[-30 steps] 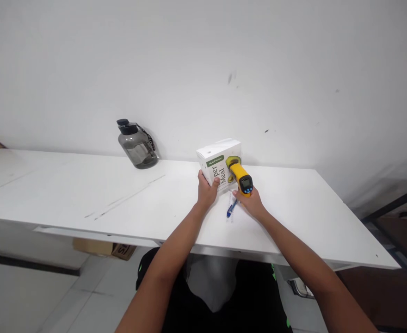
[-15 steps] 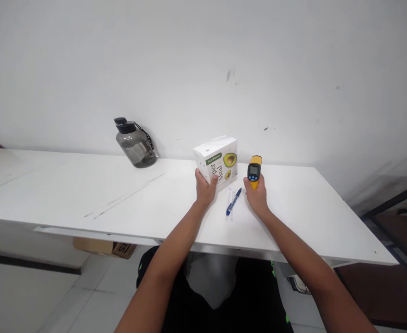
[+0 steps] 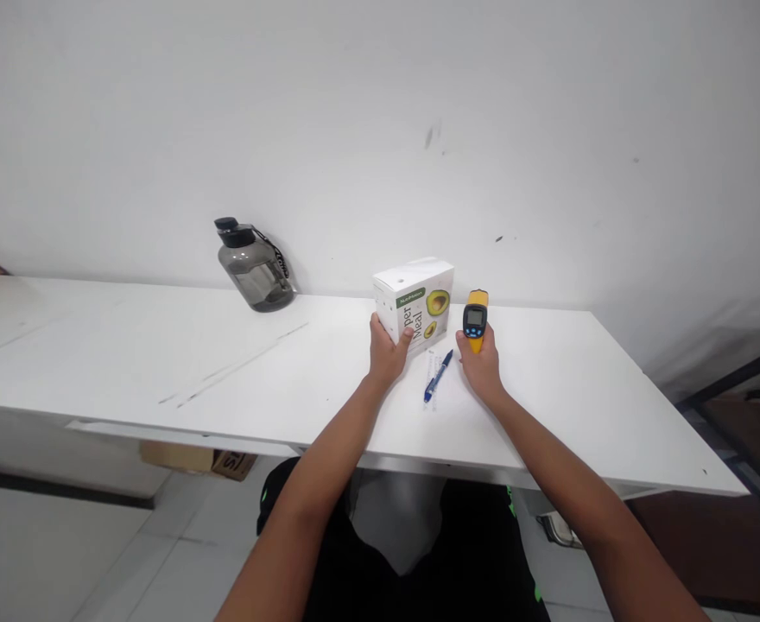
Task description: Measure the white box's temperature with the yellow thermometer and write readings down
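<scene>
My left hand (image 3: 388,352) grips the near lower left part of a white box (image 3: 414,302) printed with avocados and a green label. The box stands roughly upright near the wall; I cannot tell whether its base touches the table. My right hand (image 3: 482,363) is closed around the handle of a yellow and black infrared thermometer (image 3: 475,316), its small screen and blue buttons facing me. Between my hands a blue pen (image 3: 438,377) lies on a printed white sheet of paper (image 3: 430,399), whose edges blend into the tabletop.
A grey translucent water bottle (image 3: 255,275) with a black lid and strap is on the white table (image 3: 121,354), close to the wall. Under the table, a cardboard box (image 3: 189,458) shows at the left. A dark metal frame (image 3: 743,376) is beyond the right edge.
My left hand has shifted the white box slightly to the right and a little downward, nearer the thermometer. My right hand and the pen stay nearly where they were.
</scene>
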`<action>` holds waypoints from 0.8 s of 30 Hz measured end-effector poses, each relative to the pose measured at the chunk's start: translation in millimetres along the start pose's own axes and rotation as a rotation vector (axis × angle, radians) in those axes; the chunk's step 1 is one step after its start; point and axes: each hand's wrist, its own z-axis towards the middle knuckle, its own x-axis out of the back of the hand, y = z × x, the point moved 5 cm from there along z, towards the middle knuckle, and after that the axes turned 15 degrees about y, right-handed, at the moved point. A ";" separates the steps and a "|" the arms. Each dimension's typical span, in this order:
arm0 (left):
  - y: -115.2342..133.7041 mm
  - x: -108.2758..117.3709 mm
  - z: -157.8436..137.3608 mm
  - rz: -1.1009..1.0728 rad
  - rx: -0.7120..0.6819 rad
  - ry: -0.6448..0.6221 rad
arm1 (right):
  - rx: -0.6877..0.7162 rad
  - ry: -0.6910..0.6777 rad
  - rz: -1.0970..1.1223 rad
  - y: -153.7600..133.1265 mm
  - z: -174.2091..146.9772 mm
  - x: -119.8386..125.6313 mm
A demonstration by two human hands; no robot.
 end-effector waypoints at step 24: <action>-6.7 3.7 6.8 0.153 0.055 0.063 | -0.084 -0.003 -0.102 10.3 1.8 -1.7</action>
